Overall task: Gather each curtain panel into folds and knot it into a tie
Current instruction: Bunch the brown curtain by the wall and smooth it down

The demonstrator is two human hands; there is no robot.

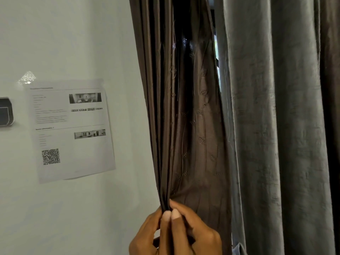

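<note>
A dark brown curtain panel (184,111) hangs beside the wall, its left part drawn into narrow folds that run down to my hands. My left hand (147,234) pinches the bunched folds from the left, thumb up against the cloth. My right hand (195,234) pinches the same bunch from the right, thumb beside the left thumb and fingers curled on the fabric. Both hands sit at the bottom edge of the view, wrists cut off. A grey curtain panel (276,126) hangs loose to the right, untouched.
The pale wall (73,43) on the left carries a taped printed sheet (71,129) with a QR code, and a dark wall device (5,111) at the left edge. A slit of daylight (216,52) shows between the two panels.
</note>
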